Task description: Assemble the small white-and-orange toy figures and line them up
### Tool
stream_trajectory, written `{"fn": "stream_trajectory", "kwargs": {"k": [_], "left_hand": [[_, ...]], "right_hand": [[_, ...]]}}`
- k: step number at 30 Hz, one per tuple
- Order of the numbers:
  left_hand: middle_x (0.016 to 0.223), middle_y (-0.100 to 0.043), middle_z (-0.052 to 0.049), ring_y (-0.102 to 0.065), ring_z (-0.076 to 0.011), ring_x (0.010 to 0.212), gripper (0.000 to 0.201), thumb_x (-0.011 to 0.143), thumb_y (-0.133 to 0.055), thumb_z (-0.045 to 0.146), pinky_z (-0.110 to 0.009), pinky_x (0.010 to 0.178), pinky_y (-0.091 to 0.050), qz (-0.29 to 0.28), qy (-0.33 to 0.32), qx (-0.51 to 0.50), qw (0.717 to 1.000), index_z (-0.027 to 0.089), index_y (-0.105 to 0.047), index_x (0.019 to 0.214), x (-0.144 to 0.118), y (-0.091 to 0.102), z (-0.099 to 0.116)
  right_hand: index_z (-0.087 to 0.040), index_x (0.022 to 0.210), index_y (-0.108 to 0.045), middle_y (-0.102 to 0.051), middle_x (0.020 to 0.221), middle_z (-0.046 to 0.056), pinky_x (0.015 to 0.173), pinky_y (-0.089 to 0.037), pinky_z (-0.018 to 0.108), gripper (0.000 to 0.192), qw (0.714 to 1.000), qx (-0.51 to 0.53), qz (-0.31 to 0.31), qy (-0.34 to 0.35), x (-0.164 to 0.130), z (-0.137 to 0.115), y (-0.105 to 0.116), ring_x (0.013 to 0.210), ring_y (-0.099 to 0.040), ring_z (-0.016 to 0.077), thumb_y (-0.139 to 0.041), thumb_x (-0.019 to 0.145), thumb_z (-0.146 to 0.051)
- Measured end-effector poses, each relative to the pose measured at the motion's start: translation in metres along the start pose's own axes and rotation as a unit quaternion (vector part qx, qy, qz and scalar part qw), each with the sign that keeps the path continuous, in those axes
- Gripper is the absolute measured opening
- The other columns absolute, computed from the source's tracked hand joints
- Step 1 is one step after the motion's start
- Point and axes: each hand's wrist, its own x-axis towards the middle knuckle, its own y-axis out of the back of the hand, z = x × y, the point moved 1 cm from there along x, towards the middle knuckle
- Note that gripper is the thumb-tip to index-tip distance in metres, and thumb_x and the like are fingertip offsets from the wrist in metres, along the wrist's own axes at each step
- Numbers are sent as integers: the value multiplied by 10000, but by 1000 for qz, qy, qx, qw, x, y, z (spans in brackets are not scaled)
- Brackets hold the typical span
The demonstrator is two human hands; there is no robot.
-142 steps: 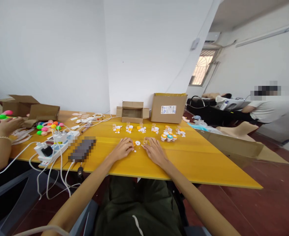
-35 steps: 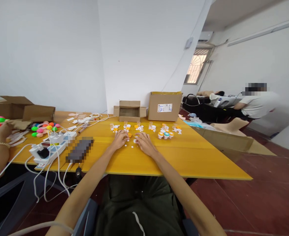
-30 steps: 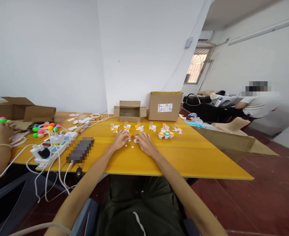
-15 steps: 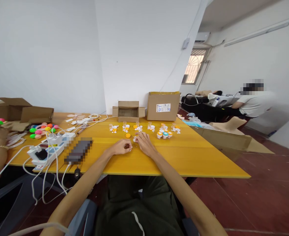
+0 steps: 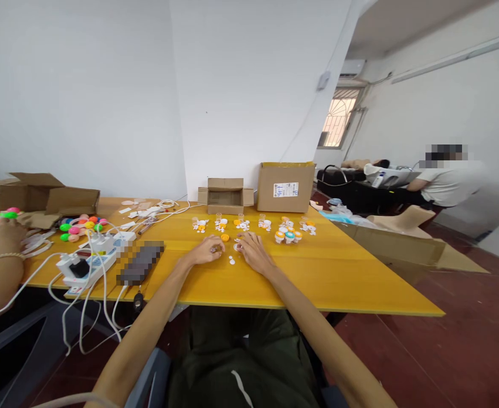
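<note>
Yellow table (image 5: 338, 283), near edge at 6 o'clock, carrying the worker's two forearms. Left hand (image 5: 207, 251), resting on the table, fingers curled around a small piece (image 5: 213, 249) too tiny to identify; whether it is truly pinched cannot be told. Right hand (image 5: 253, 252), just beside it at 3 o'clock, palm down, fingers spread and flat, fingertips touching a small white part (image 5: 237, 247). White disc (image 5: 231, 261), loose on the table between the two hands, nearer the worker. Orange cap (image 5: 225, 237), at 12 o'clock of the left hand, apart from it. Row of small white and orange parts (image 5: 253, 225), farther on, running 9 to 3 o'clock, with a cluster of capped vials (image 5: 287, 236) toward its right end. Power strip (image 5: 88, 262) with white cables, well off at 9 o'clock. Open small carton (image 5: 226, 196) and taller cardboard box (image 5: 285, 187), farthest, against the wall. Another person's hand (image 5: 5, 232) at the far left edge, beside coloured balls (image 5: 81, 226).
</note>
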Motion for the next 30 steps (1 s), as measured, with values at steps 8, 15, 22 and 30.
{"fn": "stream_trajectory", "kwargs": {"k": [8,15,22,30], "left_hand": [[906,-659,-30,-536,-234,1020,95,840,-624,228,-410,1006,-376,6,6,45,999,247,-713,812,0,-6,-11],[958,-691,-49,-543,-245,1040,120,867,-628,228,-419,993,-375,45,10,42,998,241,-724,795,7,-14,-10],[925,-723,-38,-560,-247,1053,122,893,-610,274,-426,1022,-370,55,20,42,997,256,-730,895,6,-15,-12],[934,-719,-42,-570,-243,1036,137,893,-597,220,-413,1001,-386,60,5,45,997,256,-725,925,4,-15,-9]], "right_hand": [[-233,903,-707,-629,1229,89,931,-427,429,201,995,57,-4,87,-3,-14,17,1114,-518,252,-512,949,-229],[-250,938,-754,-614,1233,94,967,-430,450,217,989,61,-28,131,-2,-20,22,1103,-512,253,-547,945,-314],[-284,1132,-724,-573,1321,94,1001,-407,472,285,993,42,-47,102,0,-17,12,1149,-482,261,-503,975,-372],[-293,1150,-702,-574,1345,73,981,-413,444,316,996,49,-41,60,-1,-16,9,1170,-479,248,-420,1010,-321]]}}
